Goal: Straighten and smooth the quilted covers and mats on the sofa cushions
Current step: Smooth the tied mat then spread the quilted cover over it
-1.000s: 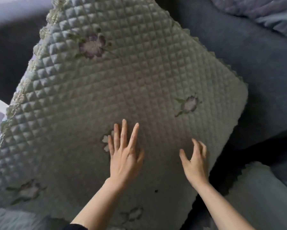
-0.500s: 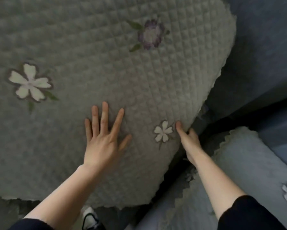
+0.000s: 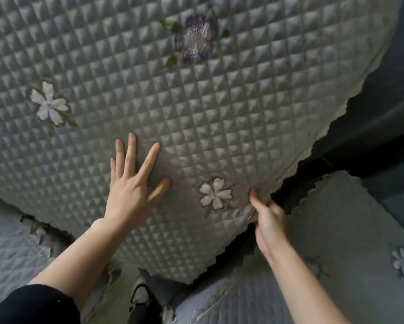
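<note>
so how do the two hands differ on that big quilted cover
The left hand lies flat with fingers spread; the right hand has its fingers curled. The left presses the quilted cover well inside its surface, while the right grips its scalloped edge beside a white flower. Both touch the same cover.

The dark sofa [image 3: 392, 73] bears a quilted cover [image 3: 243, 113] beside a flowered mat [image 3: 336, 230].
</note>
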Demonstrator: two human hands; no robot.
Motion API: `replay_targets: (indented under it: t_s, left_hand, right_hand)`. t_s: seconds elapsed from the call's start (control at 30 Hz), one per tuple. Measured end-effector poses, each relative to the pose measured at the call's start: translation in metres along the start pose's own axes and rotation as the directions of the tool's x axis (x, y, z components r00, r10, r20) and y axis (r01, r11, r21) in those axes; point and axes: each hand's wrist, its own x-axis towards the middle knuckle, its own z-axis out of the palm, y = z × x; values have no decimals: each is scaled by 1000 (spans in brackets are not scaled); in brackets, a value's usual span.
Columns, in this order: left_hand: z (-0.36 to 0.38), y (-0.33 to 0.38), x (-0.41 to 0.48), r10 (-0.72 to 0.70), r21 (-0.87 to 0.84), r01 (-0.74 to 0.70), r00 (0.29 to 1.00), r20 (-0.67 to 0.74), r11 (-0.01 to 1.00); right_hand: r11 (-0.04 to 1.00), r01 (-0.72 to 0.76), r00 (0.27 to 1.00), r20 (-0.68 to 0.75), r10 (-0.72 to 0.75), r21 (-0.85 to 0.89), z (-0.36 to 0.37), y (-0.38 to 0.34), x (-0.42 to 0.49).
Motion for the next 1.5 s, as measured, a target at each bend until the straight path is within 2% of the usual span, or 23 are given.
replay_targets:
  t_s: [0.07, 0.13, 0.2, 0.27, 0.33, 0.4, 0.53, 0.6, 0.7, 0.8, 0.87, 0.97, 1.03, 1.17, 1.27, 1.4, 1.5]
  left_hand:
    - [-12, 2, -21, -23, -62, 24, 1000, 12, 998]
    - [-16, 3, -34, -55, -104, 63, 995, 79, 993]
    - [-25, 6, -38, -24, -89, 41, 984, 179, 995]
    - [-25, 13, -34, 61, -12, -61, 930, 361, 998]
    - [-15, 23, -35, 74, 72, -133, 839, 539, 989]
    - [0, 23, -45, -36, 108, -41, 777, 628, 993]
    - [25, 18, -83, -176, 116, 133, 689, 703, 984]
    - [30, 19, -97, -216, 129, 180, 653, 725, 975]
    - [35, 19, -110, -240, 134, 208, 664, 708, 969]
    - [40, 22, -124, -210, 146, 152, 718, 663, 978]
    - [50, 27, -137, -119, 124, 49, 741, 661, 991]
    - [69, 41, -155, 54, 54, -124, 726, 686, 991]
    - [82, 44, -164, 91, 59, -185, 707, 701, 981]
    - [93, 37, -163, 112, 97, -249, 705, 700, 964]
    - [96, 37, -158, 160, 67, -284, 703, 693, 956]
    - [96, 31, -156, 179, 29, -262, 731, 658, 965]
    - [96, 16, -148, 216, 41, -302, 763, 609, 953]
  right_hand:
    - [1000, -28, 999, -45, 27, -11, -5, 8, -38]
    - [996, -81, 993, -91, 78, -25, -14, 27, -67]
    - [982, -170, 970, -190, 153, -78, -22, 39, -91]
    - [955, -238, 940, -290, 181, -177, -31, 43, -100]
    - [895, -236, 952, -274, 135, -379, -38, 35, -94]
    - [827, -188, 974, -207, 89, -529, -41, 28, -79]
    - [608, -133, 990, -74, 122, -782, -32, 26, -52]
    - [600, -124, 981, -9, 192, -790, -20, 30, -50]
    - [560, -102, 974, 31, 223, -822, -4, 40, -50]
    - [499, -96, 995, -77, 59, -862, 1, 47, -51]
    - [521, -144, 980, -195, -43, -841, 1, 54, -49]
    - [540, -235, 954, -299, -32, -808, -2, 59, -46]
    - [533, -249, 948, -315, -35, -809, -3, 59, -43]
    - [605, -282, 930, -367, -18, -745, -5, 65, -34]
    - [661, -364, 895, -444, 51, -657, -3, 70, -30]
    - [752, -440, 834, -535, 138, -491, 10, 63, -17]
    - [847, -400, 850, -487, 201, -349, 20, 53, -5]
